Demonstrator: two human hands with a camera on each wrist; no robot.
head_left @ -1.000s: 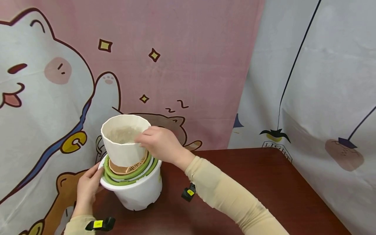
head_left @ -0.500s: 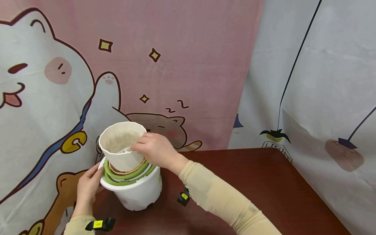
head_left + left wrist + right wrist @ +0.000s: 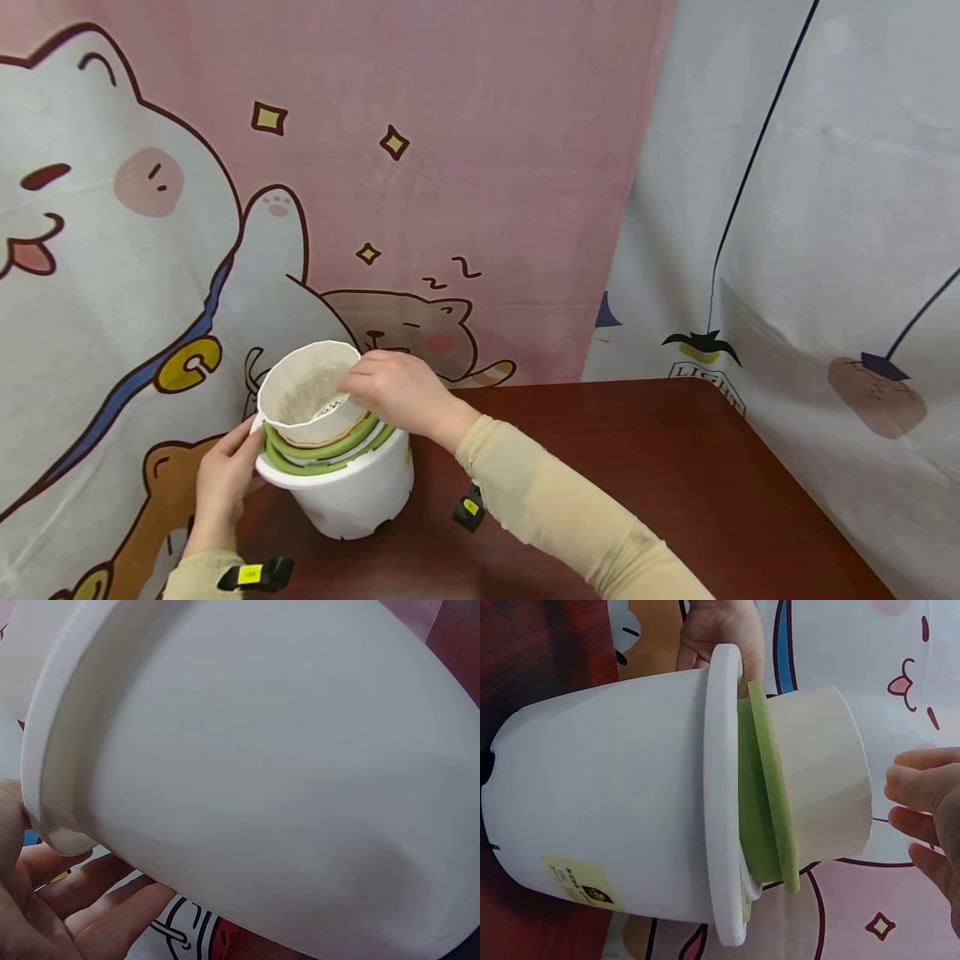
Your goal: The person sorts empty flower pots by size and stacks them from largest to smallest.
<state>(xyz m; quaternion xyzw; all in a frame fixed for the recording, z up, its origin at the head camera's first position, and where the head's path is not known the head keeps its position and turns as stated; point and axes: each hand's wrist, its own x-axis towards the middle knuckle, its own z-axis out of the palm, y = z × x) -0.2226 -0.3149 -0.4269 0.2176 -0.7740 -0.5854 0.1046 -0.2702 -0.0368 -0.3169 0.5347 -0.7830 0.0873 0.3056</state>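
Note:
A large white flower pot (image 3: 352,504) stands upright on the table, with several smaller pots nested in it. Green rims (image 3: 288,457) and a thin tan rim show above its lip. On top sits a cream plastic pot (image 3: 821,776), sunk partway into the stack, its bottom dotted with holes. My left hand (image 3: 223,479) grips the big pot's rim at the left, thumb above and fingers underneath. Close over the cream pot's right edge is my right hand (image 3: 397,387). In the right wrist view its loosely bent fingers (image 3: 915,780) stand a small gap away from that rim.
The dark red-brown table (image 3: 600,483) stretches to the right. A pink cloth (image 3: 510,167) with cartoon animals hangs behind, and a pale cloth (image 3: 825,208) hangs on the right. Small black cameras (image 3: 469,508) are strapped to both wrists.
The cream pot has gone down into the stack, hiding most of the tan rim. My right hand has lowered with it and loosened from its edge. My left hand has stayed put.

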